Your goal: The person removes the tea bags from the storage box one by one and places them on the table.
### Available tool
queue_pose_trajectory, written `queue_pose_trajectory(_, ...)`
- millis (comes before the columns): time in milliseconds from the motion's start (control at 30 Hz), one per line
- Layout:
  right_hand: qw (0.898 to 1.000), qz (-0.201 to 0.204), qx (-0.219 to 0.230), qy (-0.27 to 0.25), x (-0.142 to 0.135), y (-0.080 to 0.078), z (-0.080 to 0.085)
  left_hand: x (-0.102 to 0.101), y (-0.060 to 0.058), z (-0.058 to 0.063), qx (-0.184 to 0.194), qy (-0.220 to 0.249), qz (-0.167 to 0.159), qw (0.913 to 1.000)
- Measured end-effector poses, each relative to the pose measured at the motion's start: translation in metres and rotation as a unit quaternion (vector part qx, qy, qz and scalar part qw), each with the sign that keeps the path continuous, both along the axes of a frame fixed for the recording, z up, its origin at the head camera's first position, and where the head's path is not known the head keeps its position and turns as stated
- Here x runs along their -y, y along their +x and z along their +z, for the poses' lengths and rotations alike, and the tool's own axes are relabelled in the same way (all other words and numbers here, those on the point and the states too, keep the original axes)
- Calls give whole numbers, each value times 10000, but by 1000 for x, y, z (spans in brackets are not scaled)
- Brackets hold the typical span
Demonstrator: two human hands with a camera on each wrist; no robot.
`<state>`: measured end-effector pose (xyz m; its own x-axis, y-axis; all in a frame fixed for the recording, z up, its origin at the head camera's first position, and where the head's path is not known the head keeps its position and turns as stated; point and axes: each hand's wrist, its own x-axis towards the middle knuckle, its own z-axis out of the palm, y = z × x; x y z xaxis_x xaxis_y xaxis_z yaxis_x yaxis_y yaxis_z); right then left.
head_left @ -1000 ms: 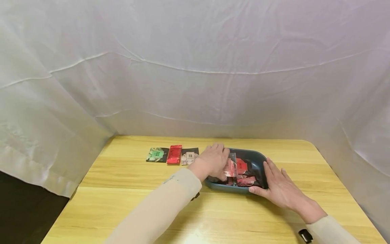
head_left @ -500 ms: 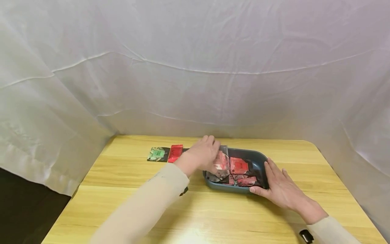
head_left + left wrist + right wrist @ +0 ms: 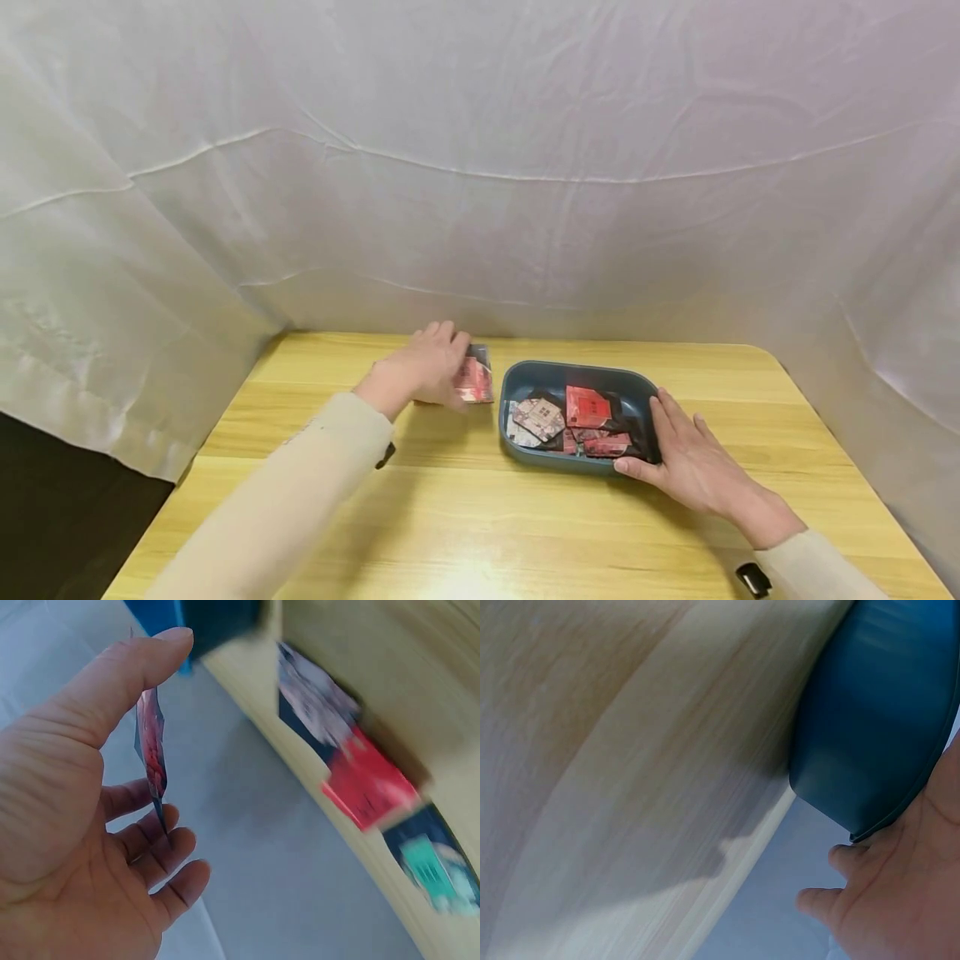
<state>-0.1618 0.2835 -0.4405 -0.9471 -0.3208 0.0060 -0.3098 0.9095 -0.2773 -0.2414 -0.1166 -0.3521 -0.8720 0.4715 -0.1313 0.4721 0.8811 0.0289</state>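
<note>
My left hand pinches a dark, flat sachet with a red and pink print, above the far left part of the table. In the left wrist view this sachet is seen edge-on between thumb and fingers. Below it lie three sachets in a row: one with a pale print, a shiny red one and one with a green label. My left hand hides most of the row in the head view. My right hand rests against the right end of a blue box, fingers mostly straight.
Inside the box lie a cream-patterned sachet, a red-labelled one and others partly overlapped. The wooden table ends at a pale cloth behind and at the sides.
My left hand has lifted the red-printed sachet out of the box and carried it left, over the row of sachets. The cream-patterned sachet in the box is uncovered. My right hand stays put.
</note>
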Motion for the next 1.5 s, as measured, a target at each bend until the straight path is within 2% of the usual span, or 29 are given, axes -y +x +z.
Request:
queue_pose_trajectory(167, 10000, 0, 17, -19, 0, 0, 1, 31, -2, -1, 168, 39, 327, 9993)
queue_pose_trajectory(333, 10000, 6, 34, -46, 0, -1, 1, 58, -1, -4, 184, 12, 511, 9985)
queue_pose_trajectory(633, 10000, -5, 26, -53, -2, -1, -1, 104, -2, -19, 69, -46, 708, 9975)
queue_pose_trajectory(1033, 10000, -50, 50, -58, -6, 2, -2, 160, -1, -22, -52, -403, 1269, 9911)
queue_pose_trajectory(1200, 10000, -48, 32, -32, -8, 1, -2, 170, 0, -29, -141, -502, 1183, 9916)
queue_pose_trajectory(1500, 9999, -24, -127, 31, -6, 2, -4, 168, 0, -46, 145, -772, 1314, 9882)
